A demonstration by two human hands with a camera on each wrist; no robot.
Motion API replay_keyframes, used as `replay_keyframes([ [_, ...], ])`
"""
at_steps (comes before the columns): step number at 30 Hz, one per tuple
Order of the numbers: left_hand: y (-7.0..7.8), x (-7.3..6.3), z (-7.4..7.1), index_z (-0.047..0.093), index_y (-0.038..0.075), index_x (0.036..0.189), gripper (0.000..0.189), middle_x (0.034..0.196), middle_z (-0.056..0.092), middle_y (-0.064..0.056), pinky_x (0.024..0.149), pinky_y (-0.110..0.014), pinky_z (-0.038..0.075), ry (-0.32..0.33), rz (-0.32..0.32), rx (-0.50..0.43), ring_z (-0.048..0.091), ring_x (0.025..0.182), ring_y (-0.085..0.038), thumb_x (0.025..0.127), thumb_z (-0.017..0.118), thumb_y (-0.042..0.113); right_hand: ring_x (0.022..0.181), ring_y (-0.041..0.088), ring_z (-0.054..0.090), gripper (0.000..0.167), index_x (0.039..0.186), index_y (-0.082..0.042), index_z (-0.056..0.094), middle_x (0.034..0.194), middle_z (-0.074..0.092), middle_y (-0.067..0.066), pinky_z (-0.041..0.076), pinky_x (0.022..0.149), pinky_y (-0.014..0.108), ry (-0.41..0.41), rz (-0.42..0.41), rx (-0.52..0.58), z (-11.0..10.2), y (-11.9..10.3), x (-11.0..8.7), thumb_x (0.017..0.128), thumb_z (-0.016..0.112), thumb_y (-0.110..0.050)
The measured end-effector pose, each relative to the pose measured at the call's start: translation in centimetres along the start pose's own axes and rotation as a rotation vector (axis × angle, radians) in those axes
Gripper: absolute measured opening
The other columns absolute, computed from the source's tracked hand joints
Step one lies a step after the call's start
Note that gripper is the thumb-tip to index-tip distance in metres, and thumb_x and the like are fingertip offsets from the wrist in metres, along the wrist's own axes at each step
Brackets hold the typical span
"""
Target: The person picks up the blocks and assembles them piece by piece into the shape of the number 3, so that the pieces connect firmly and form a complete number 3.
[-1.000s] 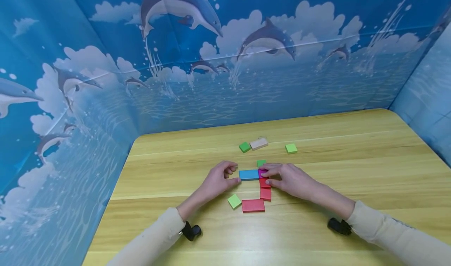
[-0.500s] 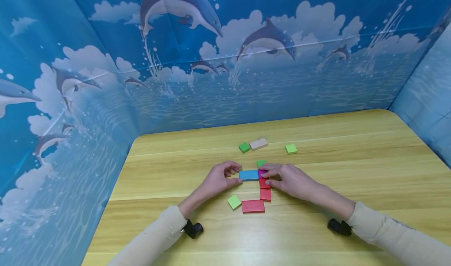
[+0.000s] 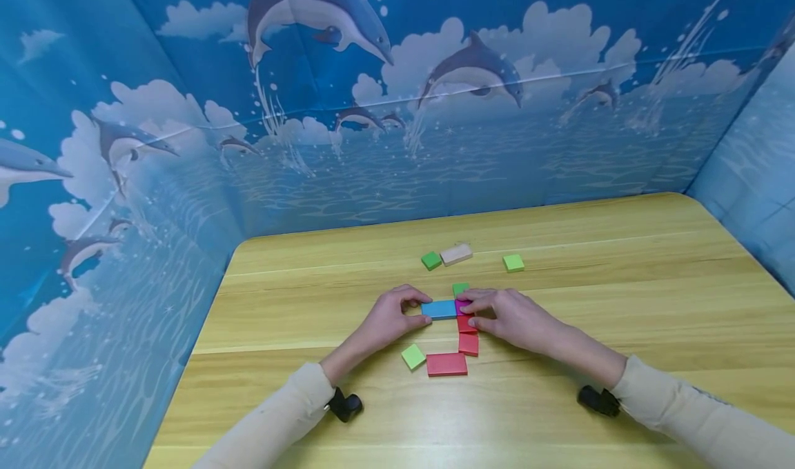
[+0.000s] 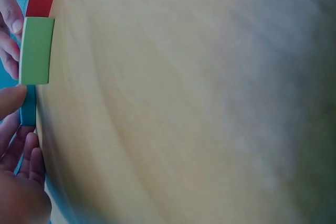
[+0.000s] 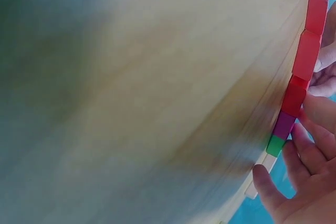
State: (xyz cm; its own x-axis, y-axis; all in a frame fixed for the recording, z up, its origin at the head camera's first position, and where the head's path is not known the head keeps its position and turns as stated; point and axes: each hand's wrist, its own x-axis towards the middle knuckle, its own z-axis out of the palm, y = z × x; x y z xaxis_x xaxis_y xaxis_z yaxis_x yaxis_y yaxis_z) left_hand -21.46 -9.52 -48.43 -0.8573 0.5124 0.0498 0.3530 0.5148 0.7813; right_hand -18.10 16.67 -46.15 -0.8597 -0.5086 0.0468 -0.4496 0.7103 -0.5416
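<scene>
My left hand (image 3: 391, 317) is at the left end of a blue block (image 3: 439, 309), thumb and forefinger on its two long sides. My right hand (image 3: 518, 317) grips at a purple block (image 3: 461, 306) that touches the blue block's right end; its thumb reaches the red block (image 3: 466, 323) just below. A green block (image 3: 460, 288) sits above the purple one, partly behind my fingers. A smaller red block (image 3: 468, 344) continues the column downward. In the right wrist view, the purple block (image 5: 284, 125) shows beside my right fingers.
A wide red block (image 3: 446, 364) and a light green block (image 3: 413, 356) lie nearer me. Farther back are a dark green block (image 3: 431, 260), a pale wooden block (image 3: 456, 253) and a lime block (image 3: 513, 262). A dolphin-print curtain (image 3: 385, 172) hangs behind the wooden table (image 3: 298, 276).
My left hand has moved slightly right, and its thumb and forefinger have closed onto the blue block's left end. My right hand has stayed in place.
</scene>
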Motion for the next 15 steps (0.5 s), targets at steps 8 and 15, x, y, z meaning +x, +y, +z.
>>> replay_keyframes([
  [8, -0.2, 0.12, 0.0, 0.072, 0.018, 0.112, 0.025, 0.104, 0.063, 0.009, 0.08, -0.029, 0.046, -0.007, -0.025, -0.032, 0.054, 0.095, -0.013, 0.087, 0.077, 0.02, 0.125, 0.031, 0.054, 0.032, 0.119, -0.012, 0.073, 0.131, 0.062, 0.006, 0.044, 0.1, 0.051, 0.002, -0.052, -0.021, -0.28, -0.17, 0.56, 0.087, 0.076, -0.017],
  [15, -0.45, 0.15, -0.03, 0.073, 0.018, 0.111, 0.026, 0.104, 0.063, 0.008, 0.079, -0.029, 0.045, -0.005, -0.029, -0.084, 0.053, 0.093, -0.014, 0.086, 0.078, 0.02, 0.12, 0.029, 0.057, 0.025, 0.113, -0.011, 0.074, 0.128, 0.063, 0.007, 0.048, 0.096, 0.047, -0.003, -0.085, -0.054, -0.54, -0.57, 1.0, 0.087, 0.075, -0.013],
])
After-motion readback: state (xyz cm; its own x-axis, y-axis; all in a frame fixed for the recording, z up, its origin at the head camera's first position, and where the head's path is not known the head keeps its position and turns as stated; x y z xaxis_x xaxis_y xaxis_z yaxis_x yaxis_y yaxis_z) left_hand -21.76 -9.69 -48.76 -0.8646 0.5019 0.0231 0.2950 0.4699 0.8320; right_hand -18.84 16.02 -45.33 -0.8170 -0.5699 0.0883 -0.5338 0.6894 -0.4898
